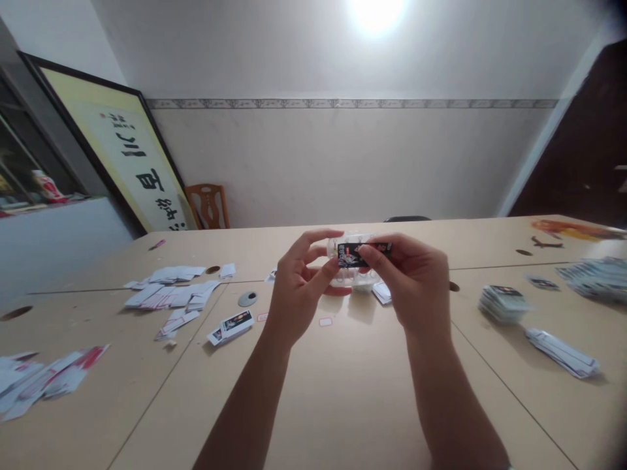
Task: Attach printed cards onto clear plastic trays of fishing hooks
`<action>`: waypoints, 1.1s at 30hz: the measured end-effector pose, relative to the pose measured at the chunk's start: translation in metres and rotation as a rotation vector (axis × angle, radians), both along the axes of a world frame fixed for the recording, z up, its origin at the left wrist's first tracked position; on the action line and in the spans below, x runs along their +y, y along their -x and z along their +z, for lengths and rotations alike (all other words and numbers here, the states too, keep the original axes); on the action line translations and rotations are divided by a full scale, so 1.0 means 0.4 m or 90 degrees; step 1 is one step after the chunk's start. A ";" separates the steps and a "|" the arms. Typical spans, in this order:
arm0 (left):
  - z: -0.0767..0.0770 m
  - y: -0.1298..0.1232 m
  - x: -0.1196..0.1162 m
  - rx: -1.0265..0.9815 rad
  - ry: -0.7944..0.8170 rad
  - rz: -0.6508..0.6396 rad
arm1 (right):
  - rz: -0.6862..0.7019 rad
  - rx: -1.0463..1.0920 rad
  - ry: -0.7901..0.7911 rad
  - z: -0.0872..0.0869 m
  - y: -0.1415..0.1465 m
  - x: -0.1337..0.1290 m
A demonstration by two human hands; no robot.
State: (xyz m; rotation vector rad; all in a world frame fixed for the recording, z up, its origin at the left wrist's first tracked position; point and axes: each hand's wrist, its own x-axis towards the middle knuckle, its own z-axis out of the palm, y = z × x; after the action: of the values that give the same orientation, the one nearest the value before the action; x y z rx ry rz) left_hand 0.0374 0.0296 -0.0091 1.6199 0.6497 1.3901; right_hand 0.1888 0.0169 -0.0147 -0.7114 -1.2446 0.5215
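Above the middle of the table, my left hand (pixel 301 281) curls its fingers round the left side of a clear plastic case (pixel 360 279), thumb at the front. A small black label (pixel 349 256) with white and red print lies across the front of the case. My right hand (pixel 416 277) pinches the label's right part with its thumb, and its fingers go behind. I cannot tell whether the label is stuck to the case or only held against it. Both palms partly hide the case.
White paper pieces (pixel 171 294) lie in heaps at the left. Small printed boxes (pixel 232 326) are nearer the middle, beside a grey round disc (pixel 247 299). At the right are a stack of clear cases (pixel 503 303), a white paper bundle (pixel 562 352) and another pile (pixel 600 277).
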 end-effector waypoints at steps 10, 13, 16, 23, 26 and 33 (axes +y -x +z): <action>-0.004 0.016 0.004 -0.056 0.073 -0.085 | -0.082 -0.063 -0.022 -0.003 0.017 -0.023; -0.002 0.013 -0.001 -0.059 0.071 -0.094 | -0.089 -0.071 -0.027 -0.001 0.019 -0.028; 0.000 0.007 -0.007 -0.062 0.059 -0.086 | -0.098 -0.074 -0.027 0.000 0.022 -0.031; -0.003 0.008 -0.009 -0.056 0.053 -0.068 | -0.121 -0.069 -0.018 0.001 0.027 -0.034; -0.008 0.013 -0.005 -0.061 0.053 -0.092 | -0.129 -0.067 -0.019 0.001 0.029 -0.035; -0.003 0.006 -0.013 -0.081 0.045 -0.094 | -0.159 -0.070 -0.027 0.001 0.034 -0.041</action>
State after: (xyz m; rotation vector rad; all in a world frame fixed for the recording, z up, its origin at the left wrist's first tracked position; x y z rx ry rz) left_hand 0.0349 0.0242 -0.0103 1.4790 0.4894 1.3351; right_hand 0.1750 0.0005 -0.0142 -0.8547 -1.2428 0.2530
